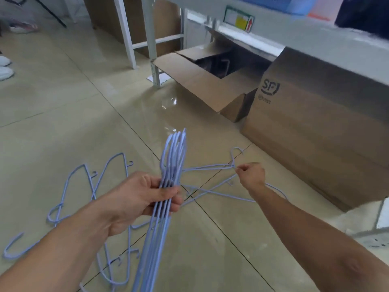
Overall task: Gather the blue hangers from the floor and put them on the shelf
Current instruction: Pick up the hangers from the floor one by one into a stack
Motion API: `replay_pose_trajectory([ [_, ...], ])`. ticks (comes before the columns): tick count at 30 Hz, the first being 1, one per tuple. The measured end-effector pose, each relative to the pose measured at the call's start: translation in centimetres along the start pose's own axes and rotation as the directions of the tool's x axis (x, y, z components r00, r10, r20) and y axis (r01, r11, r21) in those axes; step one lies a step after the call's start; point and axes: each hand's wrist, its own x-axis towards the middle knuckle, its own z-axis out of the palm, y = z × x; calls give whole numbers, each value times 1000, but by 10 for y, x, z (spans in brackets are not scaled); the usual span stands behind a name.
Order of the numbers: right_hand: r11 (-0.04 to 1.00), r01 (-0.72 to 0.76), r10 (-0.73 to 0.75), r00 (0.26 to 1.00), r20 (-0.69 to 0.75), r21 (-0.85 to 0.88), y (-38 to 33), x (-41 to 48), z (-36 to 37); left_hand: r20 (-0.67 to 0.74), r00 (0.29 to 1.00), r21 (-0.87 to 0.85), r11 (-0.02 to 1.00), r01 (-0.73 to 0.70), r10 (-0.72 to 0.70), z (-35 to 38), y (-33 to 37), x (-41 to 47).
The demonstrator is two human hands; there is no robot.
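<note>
The left hand has its fingers clamped around a bundle of blue hangers. Beyond them, the right hand pinches a single hanger at its neck, just below the hook. Loose hangers lie left of the fingers (several more). Gathering is mid-way; next, I judge, the pinched hanger joins the bundle.

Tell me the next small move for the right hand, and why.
Probably lift the hanger pinched at its neck by the right hand and slide it into the bundle of blue hangers gripped in the left hand. The pinched hanger still touches the floor, crossing another, and more loose hangers lie to the left.
</note>
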Motion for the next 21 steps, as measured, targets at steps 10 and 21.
replay_pose_trajectory([
  [10,959,-169,172,985,-6,-225,2,100,61,-151,987,-38,998,49,-54,-6,-2,37],
  [21,962,-47,49,999,-1,-270,-5,85,41,-193,980,-42,998,47,-54,-2,3,55],
])
